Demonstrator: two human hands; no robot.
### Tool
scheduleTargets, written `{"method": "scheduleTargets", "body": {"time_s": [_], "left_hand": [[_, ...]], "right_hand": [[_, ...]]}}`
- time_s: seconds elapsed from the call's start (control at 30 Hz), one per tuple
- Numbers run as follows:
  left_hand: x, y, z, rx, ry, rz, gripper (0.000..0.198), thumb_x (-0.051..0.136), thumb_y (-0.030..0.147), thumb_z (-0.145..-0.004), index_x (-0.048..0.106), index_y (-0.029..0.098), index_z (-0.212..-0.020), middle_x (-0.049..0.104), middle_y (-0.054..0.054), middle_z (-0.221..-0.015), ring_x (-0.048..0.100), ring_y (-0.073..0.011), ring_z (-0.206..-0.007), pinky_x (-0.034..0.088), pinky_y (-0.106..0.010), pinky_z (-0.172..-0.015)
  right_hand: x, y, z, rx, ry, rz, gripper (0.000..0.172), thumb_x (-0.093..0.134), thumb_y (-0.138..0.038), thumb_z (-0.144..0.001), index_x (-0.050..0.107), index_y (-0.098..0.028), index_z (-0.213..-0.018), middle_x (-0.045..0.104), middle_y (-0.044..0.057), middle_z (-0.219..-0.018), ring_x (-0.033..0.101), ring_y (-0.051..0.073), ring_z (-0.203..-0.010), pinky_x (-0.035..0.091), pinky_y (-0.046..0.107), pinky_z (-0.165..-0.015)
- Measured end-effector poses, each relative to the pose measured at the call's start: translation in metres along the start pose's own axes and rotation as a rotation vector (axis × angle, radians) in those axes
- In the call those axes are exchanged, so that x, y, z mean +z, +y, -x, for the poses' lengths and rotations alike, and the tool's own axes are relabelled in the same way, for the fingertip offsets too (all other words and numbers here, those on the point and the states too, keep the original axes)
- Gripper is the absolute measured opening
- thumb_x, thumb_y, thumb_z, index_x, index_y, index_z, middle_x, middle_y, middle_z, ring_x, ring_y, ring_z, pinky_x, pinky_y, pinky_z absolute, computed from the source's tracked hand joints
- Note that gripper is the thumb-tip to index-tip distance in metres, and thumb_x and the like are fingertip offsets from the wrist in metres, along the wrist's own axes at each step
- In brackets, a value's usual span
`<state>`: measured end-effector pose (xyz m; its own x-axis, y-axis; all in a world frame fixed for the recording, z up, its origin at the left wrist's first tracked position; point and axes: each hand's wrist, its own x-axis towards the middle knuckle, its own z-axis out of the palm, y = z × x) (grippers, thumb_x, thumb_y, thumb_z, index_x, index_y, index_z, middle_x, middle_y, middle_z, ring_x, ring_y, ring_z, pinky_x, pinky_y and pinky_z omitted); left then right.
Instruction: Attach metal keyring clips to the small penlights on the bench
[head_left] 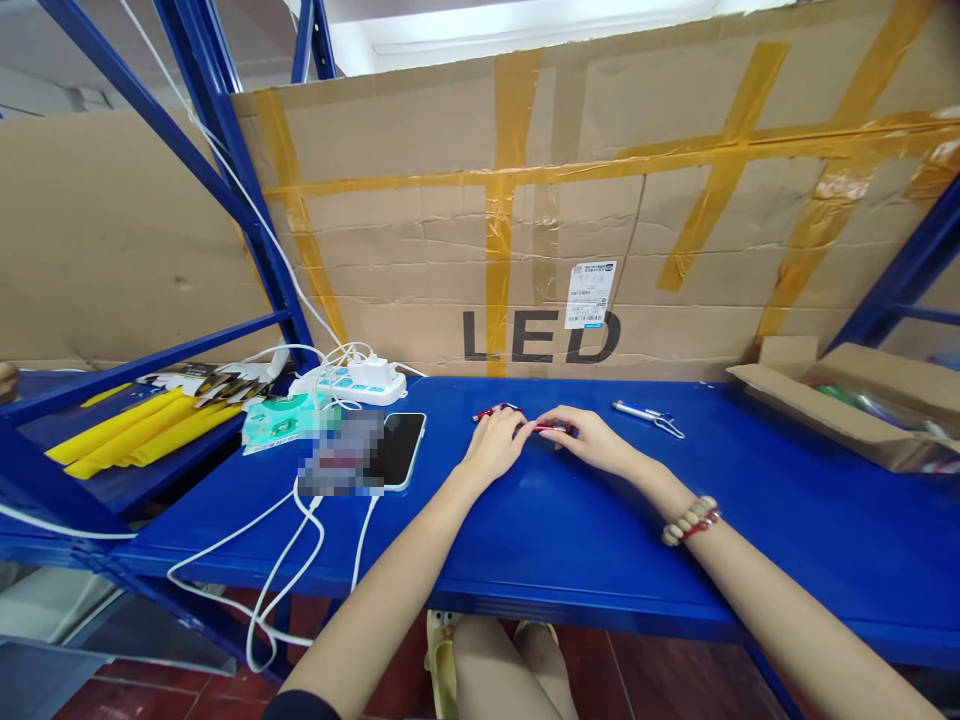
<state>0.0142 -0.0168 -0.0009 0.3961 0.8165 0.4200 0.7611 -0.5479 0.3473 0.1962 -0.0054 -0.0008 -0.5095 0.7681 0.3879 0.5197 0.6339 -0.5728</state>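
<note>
My left hand and my right hand are close together, low over the middle of the blue shelf top. Between them is a slim red pen-like piece with shiny metal parts. My right fingers are closed around it, and the left thumb and forefinger meet its near end. Just beyond my left fingers, another red and silver piece shows, partly covered by the hand. A blue and silver pen with a metal clip loop lies apart, to the right of my right hand.
On the left are a phone, a blurred-out patch, a green packet, a white power strip and loose white cables. Yellow strips lie farther left. An open cardboard box stands right; a big taped carton blocks the back.
</note>
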Motion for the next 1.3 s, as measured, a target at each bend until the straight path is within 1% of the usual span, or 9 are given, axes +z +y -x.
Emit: {"method": "scheduleTargets", "body": {"time_s": [0.07, 0.2, 0.23, 0.37, 0.6, 0.77, 0.97, 1.1, 1.3], "left_hand": [[-0.001, 0.000, -0.001, 0.001, -0.001, -0.010, 0.031, 0.033, 0.033, -0.093, 0.060, 0.020, -0.086, 0.064, -0.005, -0.097, 0.056, -0.0178, -0.098, 0.039, -0.030, -0.088], [-0.002, 0.000, -0.001, -0.045, 0.017, 0.019, 0.029, 0.035, 0.035, -0.092, 0.061, 0.022, -0.091, 0.063, -0.003, -0.102, 0.055, -0.0182, -0.099, 0.039, -0.030, -0.087], [-0.002, 0.000, -0.001, -0.055, 0.018, 0.032, 0.029, 0.036, 0.035, -0.092, 0.061, 0.022, -0.091, 0.063, -0.003, -0.103, 0.055, -0.0180, -0.099, 0.039, -0.030, -0.087], [0.000, -0.002, -0.002, -0.085, 0.044, 0.137, 0.028, 0.038, 0.036, -0.090, 0.061, 0.022, -0.085, 0.063, -0.002, -0.098, 0.056, -0.0168, -0.094, 0.039, -0.028, -0.085], [0.003, -0.004, -0.008, -0.327, 0.229, 0.651, 0.039, 0.028, 0.039, -0.092, 0.058, 0.018, -0.082, 0.063, -0.002, -0.078, 0.057, -0.0123, -0.072, 0.043, -0.023, -0.069], [0.005, -0.007, -0.012, -0.437, 0.236, 0.882, 0.038, 0.029, 0.038, -0.091, 0.058, 0.015, -0.082, 0.062, -0.003, -0.075, 0.054, -0.0090, -0.060, 0.042, -0.020, -0.059], [0.008, -0.005, -0.012, -0.450, 0.218, 0.931, 0.036, 0.029, 0.035, -0.090, 0.057, 0.014, -0.081, 0.063, -0.004, -0.075, 0.054, -0.0087, -0.060, 0.042, -0.019, -0.057], [0.008, -0.004, -0.012, -0.446, 0.214, 0.926, 0.036, 0.029, 0.034, -0.090, 0.058, 0.014, -0.080, 0.064, -0.005, -0.076, 0.056, -0.0097, -0.063, 0.043, -0.020, -0.058], [0.008, -0.003, -0.012, -0.457, 0.205, 0.943, 0.036, 0.030, 0.035, -0.090, 0.058, 0.014, -0.080, 0.063, -0.004, -0.076, 0.056, -0.0092, -0.062, 0.043, -0.020, -0.058]], "right_hand": [[0.002, -0.002, 0.000, 0.027, -0.003, -0.020, 0.034, 0.045, -0.042, -0.085, 0.062, -0.017, -0.100, 0.066, 0.007, -0.095, 0.060, 0.015, -0.064, 0.049, 0.030, -0.065], [0.005, -0.004, 0.000, 0.033, 0.017, 0.004, 0.034, 0.041, -0.041, -0.087, 0.063, -0.018, -0.099, 0.066, 0.008, -0.103, 0.060, 0.020, -0.091, 0.045, 0.032, -0.082], [0.006, -0.004, 0.000, 0.037, 0.014, 0.005, 0.035, 0.039, -0.041, -0.088, 0.063, -0.018, -0.098, 0.066, 0.008, -0.104, 0.059, 0.021, -0.094, 0.044, 0.033, -0.084], [0.005, -0.007, 0.000, 0.058, 0.002, 0.004, 0.040, 0.034, -0.044, -0.089, 0.063, -0.017, -0.094, 0.067, 0.006, -0.096, 0.060, 0.020, -0.087, 0.044, 0.032, -0.080], [0.004, -0.007, 0.000, 0.072, 0.038, -0.020, 0.041, 0.038, -0.046, -0.088, 0.065, -0.016, -0.094, 0.067, 0.007, -0.094, 0.059, 0.020, -0.086, 0.044, 0.031, -0.078], [0.005, -0.009, -0.001, 0.063, 0.008, -0.017, 0.037, 0.041, -0.045, -0.087, 0.066, -0.018, -0.091, 0.066, 0.006, -0.092, 0.059, 0.019, -0.084, 0.043, 0.030, -0.077], [0.004, -0.009, -0.002, 0.069, 0.035, -0.008, 0.038, 0.041, -0.046, -0.087, 0.067, -0.018, -0.087, 0.067, 0.006, -0.090, 0.060, 0.019, -0.083, 0.043, 0.029, -0.076], [0.003, -0.009, -0.002, 0.097, 0.076, -0.012, 0.041, 0.042, -0.050, -0.085, 0.066, -0.017, -0.085, 0.068, 0.006, -0.086, 0.060, 0.019, -0.078, 0.043, 0.028, -0.070], [0.003, -0.013, -0.001, 0.102, 0.059, 0.051, 0.042, 0.046, -0.052, -0.083, 0.068, -0.018, -0.076, 0.067, 0.004, -0.076, 0.057, 0.016, -0.068, 0.040, 0.027, -0.063]]}}
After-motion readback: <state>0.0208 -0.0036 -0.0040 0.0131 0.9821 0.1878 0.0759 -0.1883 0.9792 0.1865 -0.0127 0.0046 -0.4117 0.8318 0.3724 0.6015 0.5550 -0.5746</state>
